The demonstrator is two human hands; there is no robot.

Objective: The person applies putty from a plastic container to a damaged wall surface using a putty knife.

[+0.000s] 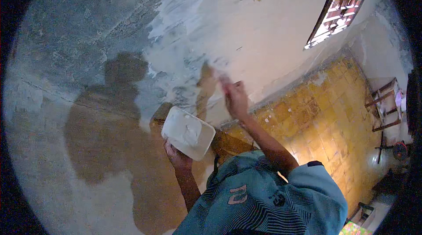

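Observation:
My left hand [178, 155] is closed on the side of a white rectangular tub [204, 140]. Inside the tub lies a white paste [189, 134]. My right hand [237, 103] is raised in front of the wall [272, 28], its fingers closed around a tool with a reddish part [224, 82]. Motion smears the tool, so its blade and exact kind cannot be made out. Near its tip the wall carries fresh-looking whitish smears [182, 54] over a rough grey patch [88, 19]. Whether the tool touches the wall I cannot tell.
My shadow [105, 134] falls on the wall at left. Yellowish floor tiles [307, 111] stretch along the wall's foot at right. A barred window [340, 8] is at upper right. A wooden frame-like piece of furniture [384, 103] stands at the far right.

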